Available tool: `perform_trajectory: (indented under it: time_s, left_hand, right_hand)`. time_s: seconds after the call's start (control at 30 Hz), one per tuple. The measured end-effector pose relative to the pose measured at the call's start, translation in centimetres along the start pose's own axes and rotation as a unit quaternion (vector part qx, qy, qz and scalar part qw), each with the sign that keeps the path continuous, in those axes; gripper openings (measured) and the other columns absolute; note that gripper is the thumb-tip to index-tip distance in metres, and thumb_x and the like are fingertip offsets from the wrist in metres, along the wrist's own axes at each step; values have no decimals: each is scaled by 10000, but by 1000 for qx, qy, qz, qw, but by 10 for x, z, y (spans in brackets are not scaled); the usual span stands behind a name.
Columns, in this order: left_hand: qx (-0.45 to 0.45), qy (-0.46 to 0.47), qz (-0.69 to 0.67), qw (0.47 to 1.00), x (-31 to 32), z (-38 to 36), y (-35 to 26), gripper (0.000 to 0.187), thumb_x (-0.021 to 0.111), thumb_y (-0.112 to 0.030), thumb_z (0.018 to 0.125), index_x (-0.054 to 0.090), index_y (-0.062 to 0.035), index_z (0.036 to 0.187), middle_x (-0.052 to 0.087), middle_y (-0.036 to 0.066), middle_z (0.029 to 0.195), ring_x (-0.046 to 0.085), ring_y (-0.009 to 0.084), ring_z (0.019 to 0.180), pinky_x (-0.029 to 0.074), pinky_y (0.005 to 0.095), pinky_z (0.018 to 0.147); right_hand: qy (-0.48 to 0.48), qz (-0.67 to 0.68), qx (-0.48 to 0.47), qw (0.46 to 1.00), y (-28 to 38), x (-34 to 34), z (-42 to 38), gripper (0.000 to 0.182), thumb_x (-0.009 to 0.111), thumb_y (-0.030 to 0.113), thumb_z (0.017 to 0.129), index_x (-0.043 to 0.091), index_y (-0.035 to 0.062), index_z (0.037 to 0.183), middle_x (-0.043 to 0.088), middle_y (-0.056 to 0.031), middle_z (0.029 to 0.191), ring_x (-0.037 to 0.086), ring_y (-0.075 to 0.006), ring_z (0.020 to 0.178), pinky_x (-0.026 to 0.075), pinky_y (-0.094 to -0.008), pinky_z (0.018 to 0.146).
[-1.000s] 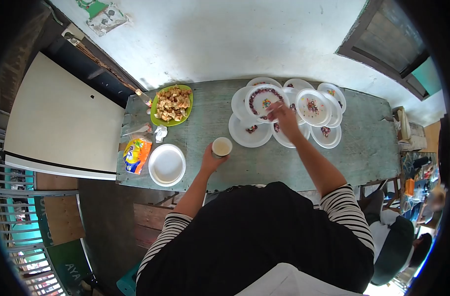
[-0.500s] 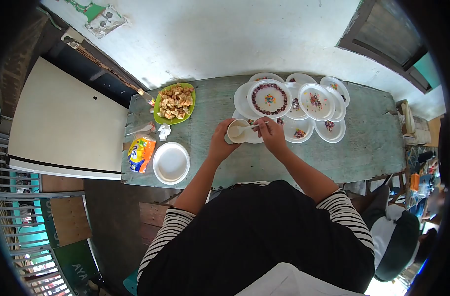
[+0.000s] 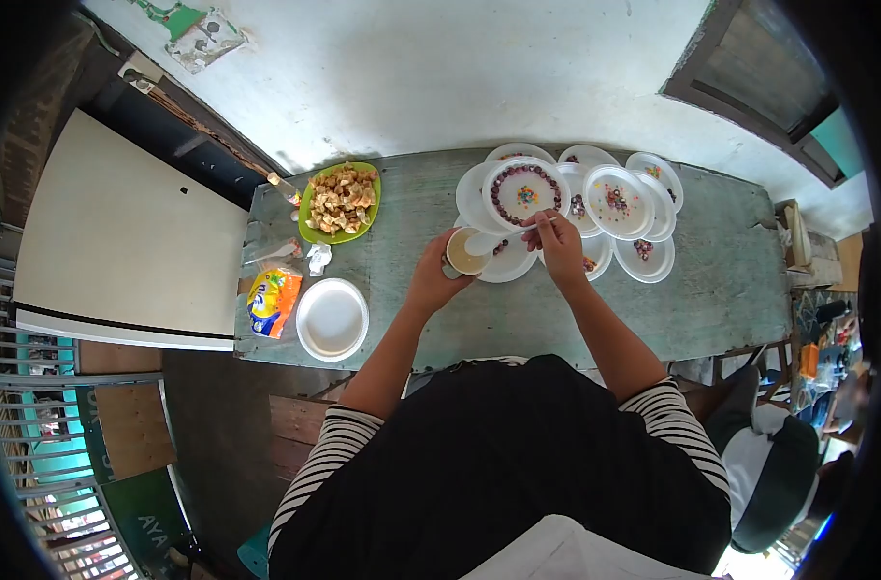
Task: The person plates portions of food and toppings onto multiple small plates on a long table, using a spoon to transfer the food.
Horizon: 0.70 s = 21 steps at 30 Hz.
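Holding a cup (image 3: pixel 462 253) in the left hand (image 3: pixel 431 278), fingers wrapped around its side, raised just off or barely on the grey-green worktop (image 3: pixel 402 232); cannot tell which. Cup has a tan liquid or batter inside. Right hand (image 3: pixel 559 246) pinches a white plastic spoon (image 3: pixel 503 235), bowl end over the cup rim, handle running up toward the fingers. Both hands closed on their things.

Just behind the spoon sits the decorated plate (image 3: pixel 525 191), a ring of dark sweets with coloured bits in the middle, stacked over other white foam plates (image 3: pixel 643 208) that overlap one another along the far edge of the worktop. A plain stack of empty plates (image 3: pixel 332 319) lies near the front left, beside an orange packet (image 3: pixel 270 300). A green plate of fried snacks (image 3: pixel 340 201) is at the far left.

Risks, as a judgement: the spoon looks loaded or about to be, and the way from cup to plate crosses a plate edge, so a drip could land on the worktop or on a lower plate. Foam plates are light and overlapping; a nudge from the right wrist could tilt the top one and scatter the sweet ring. The cup is held at a slight lean toward the spoon; more lean and it slops over the rim. The thin spoon handle could flex under a heavy scoop.
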<state>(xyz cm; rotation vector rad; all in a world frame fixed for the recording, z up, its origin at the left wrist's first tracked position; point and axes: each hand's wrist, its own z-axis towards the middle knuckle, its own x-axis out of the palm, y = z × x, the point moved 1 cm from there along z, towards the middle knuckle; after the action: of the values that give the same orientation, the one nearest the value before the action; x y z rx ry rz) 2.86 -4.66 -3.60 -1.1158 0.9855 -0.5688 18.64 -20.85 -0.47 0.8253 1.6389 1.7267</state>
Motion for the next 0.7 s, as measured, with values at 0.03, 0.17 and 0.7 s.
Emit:
perform_trajectory:
  time_s: [0.03,0.17,0.7]
  left_hand:
    - [-2,3,11,1000,0,1,0,738,803,-101,657,443,-79,1301,474,112,1274,491,251,1194,472,390,957]
    - [-5,11,18,1000,1,1,2,748,806,-119,663,431,-74,1309,473,112,1271,493,245,1192,479,390,946]
    - [-208,15,-167,964,4,-49,97,785,826,-195,664,404,-46,1309,543,97,1221,534,210,1131,434,349,938]
  right_hand:
    - [-2,19,4,1000,-1,-3,3,299,456,229,976,617,-6,885,628,-61,684,547,-81,577,436,-212,557]
    - [-3,51,42,998,-3,-15,14,300,454,241,975,616,3,891,627,-61,683,547,-82,566,435,-210,547]
    - [-222,-220,-81,946,-17,-91,112,308,450,241,946,638,7,877,646,-93,672,614,-156,555,486,-295,557]
